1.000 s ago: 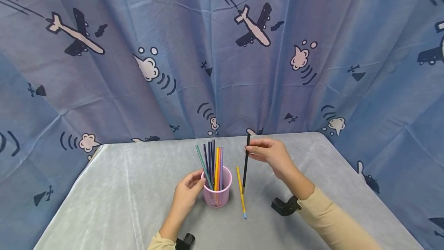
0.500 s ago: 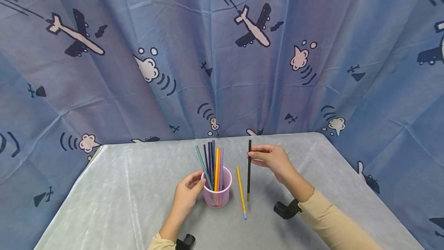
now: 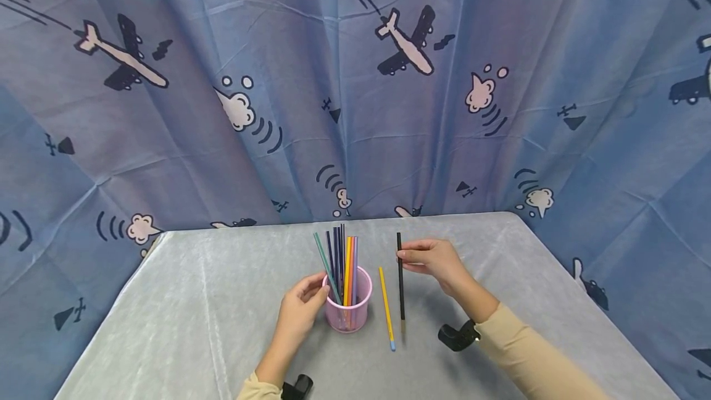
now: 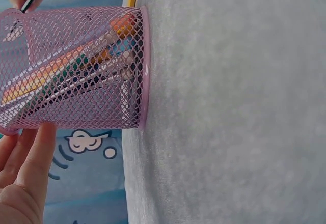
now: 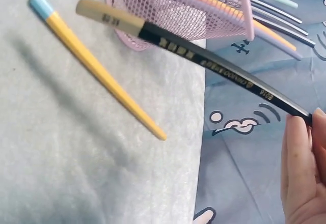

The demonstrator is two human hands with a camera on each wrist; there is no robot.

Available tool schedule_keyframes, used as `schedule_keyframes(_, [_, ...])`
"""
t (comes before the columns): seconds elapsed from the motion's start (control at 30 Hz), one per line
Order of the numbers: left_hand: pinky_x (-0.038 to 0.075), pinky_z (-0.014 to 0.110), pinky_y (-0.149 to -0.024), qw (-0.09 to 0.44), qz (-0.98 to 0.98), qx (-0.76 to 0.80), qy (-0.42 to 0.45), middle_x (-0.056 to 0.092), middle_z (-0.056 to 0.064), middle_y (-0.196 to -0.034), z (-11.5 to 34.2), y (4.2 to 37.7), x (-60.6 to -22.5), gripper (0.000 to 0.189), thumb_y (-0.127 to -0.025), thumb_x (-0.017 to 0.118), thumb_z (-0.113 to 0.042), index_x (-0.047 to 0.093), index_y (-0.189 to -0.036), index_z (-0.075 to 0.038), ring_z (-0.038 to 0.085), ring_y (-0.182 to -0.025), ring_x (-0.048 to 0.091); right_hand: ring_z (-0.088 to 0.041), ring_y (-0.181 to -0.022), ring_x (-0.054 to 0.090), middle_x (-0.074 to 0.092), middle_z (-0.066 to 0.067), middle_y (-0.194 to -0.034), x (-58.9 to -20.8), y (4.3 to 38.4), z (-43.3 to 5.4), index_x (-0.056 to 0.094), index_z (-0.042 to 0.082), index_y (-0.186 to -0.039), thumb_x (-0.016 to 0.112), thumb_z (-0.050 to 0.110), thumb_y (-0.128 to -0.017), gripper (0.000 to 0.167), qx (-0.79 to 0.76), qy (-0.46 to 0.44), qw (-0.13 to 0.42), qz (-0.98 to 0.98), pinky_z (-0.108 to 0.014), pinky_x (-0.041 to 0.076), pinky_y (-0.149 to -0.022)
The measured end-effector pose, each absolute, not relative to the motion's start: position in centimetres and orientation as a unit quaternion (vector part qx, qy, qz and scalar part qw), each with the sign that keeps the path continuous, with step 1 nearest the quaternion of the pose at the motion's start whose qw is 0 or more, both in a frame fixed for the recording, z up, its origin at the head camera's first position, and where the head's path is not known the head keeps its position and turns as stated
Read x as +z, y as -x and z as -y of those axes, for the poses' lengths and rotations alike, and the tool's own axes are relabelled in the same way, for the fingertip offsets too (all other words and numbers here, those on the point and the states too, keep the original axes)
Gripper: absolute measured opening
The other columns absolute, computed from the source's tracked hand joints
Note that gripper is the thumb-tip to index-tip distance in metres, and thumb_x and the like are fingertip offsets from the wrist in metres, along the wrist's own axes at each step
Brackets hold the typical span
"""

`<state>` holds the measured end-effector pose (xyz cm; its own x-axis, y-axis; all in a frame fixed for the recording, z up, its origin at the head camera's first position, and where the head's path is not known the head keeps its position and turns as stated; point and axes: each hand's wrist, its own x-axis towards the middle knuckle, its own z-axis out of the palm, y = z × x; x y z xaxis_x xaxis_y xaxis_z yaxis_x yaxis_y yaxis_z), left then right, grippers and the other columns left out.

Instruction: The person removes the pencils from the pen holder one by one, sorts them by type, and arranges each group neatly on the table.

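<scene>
My right hand (image 3: 436,262) pinches a black pencil (image 3: 400,289) near its top, thumb against fingers. The pencil stands nearly upright, its gold end pointing down close over the table; in the right wrist view pale lettering (image 5: 224,70) runs along its barrel. My left hand (image 3: 300,307) holds the left side of a pink mesh pencil cup (image 3: 355,320) at the rim, thumb and fingertips against the mesh (image 4: 76,107). Several pencils lean in the cup: dark blue, green (image 3: 323,258), yellow, orange and purple. Between cup and black pencil lies a yellow pencil (image 3: 386,301) with a light blue end.
A grey cloth covers the table (image 3: 222,301). Behind its far edge hangs a blue curtain (image 3: 355,110) printed with airplanes. Black wrist cameras (image 3: 458,333) sit below each wrist, close over the cloth.
My right hand has come down with the black pencil, which has shifted slightly right and turned more upright. The left hand, cup and yellow pencil have stayed in place.
</scene>
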<state>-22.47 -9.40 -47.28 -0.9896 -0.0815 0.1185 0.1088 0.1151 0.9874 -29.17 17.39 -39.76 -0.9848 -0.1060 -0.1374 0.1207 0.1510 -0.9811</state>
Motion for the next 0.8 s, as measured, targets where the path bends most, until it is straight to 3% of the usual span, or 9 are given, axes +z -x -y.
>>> schedule_keyframes(0.47, [0.056,0.03,-0.1,0.072,0.744,-0.664,0.011,0.066,0.021,-0.127,9.4,22.4,-47.2,0.037,-0.095,0.066,-0.015,0.063,-0.127,0.003,0.031,-0.118,0.064,-0.007,-0.078,0.071,0.074,-0.004,-0.091,-41.8,30.2,-17.9,0.059,-0.018,-0.121,0.07,-0.001,-0.089,0.038,-0.655,-0.031,0.116,-0.746,-0.025,0.063,-0.077])
schedule_keyframes(0.8, [0.055,0.019,-0.096,0.084,0.745,-0.661,0.025,0.066,0.024,-0.125,9.4,22.5,-47.5,0.035,-0.095,0.064,-0.011,0.062,-0.126,0.006,0.032,-0.116,0.065,-0.009,-0.075,0.071,0.075,-0.007,-0.091,-43.4,30.4,-17.9,0.062,-0.016,-0.118,0.07,0.001,-0.089,0.034,-0.628,-0.039,0.127,-0.767,-0.028,0.064,-0.076])
